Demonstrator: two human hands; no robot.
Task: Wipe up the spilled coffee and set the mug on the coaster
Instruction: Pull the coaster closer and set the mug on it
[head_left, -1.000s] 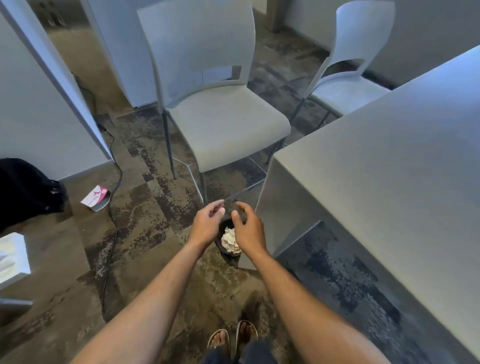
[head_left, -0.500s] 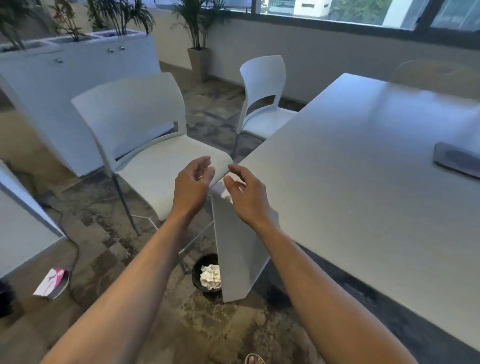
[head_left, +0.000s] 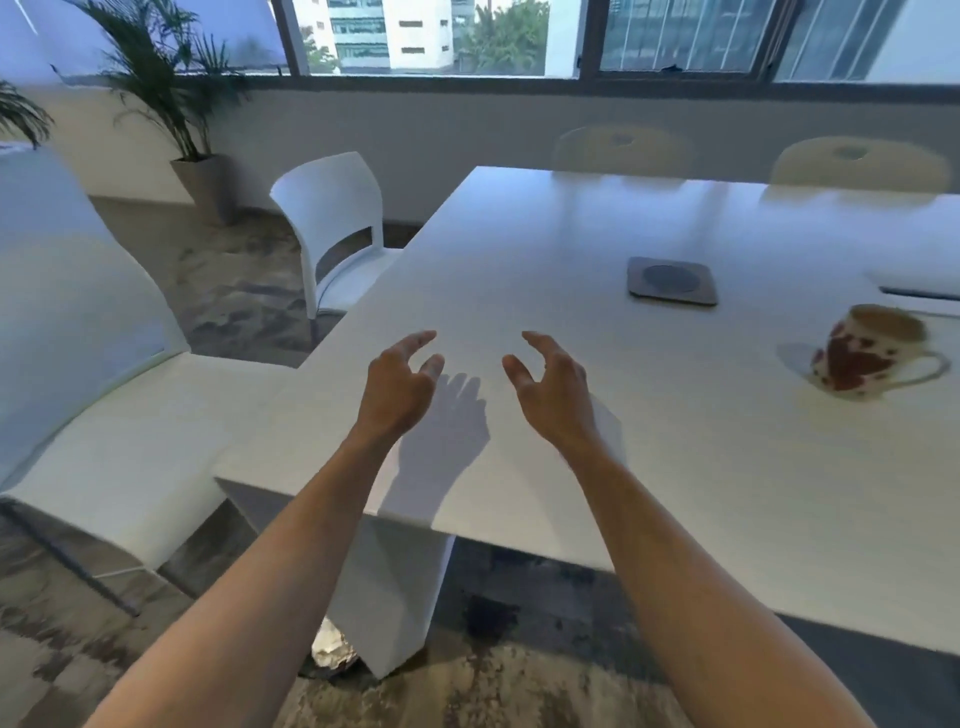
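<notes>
A white mug with red blotches (head_left: 866, 352) stands upright on the white table (head_left: 649, 415) at the right, its handle pointing right. A dark square coaster (head_left: 671, 281) lies further back on the table, apart from the mug. My left hand (head_left: 397, 382) and my right hand (head_left: 550, 387) hover side by side over the table's near corner, fingers loosely curled, holding nothing. Crumpled white paper (head_left: 332, 647) shows on the floor beside the table leg. I see no spill on the tabletop.
A white chair (head_left: 119, 426) stands close at the left of the table corner, another white chair (head_left: 332, 228) further back. Two pale chair backs rise behind the table's far edge. A potted plant (head_left: 182, 119) stands by the window wall. A flat object (head_left: 919, 288) lies at the table's right.
My view has swung up from the floor bin with crumpled paper to the tabletop. Both hands rose from the bin to above the table corner, empty throughout.
</notes>
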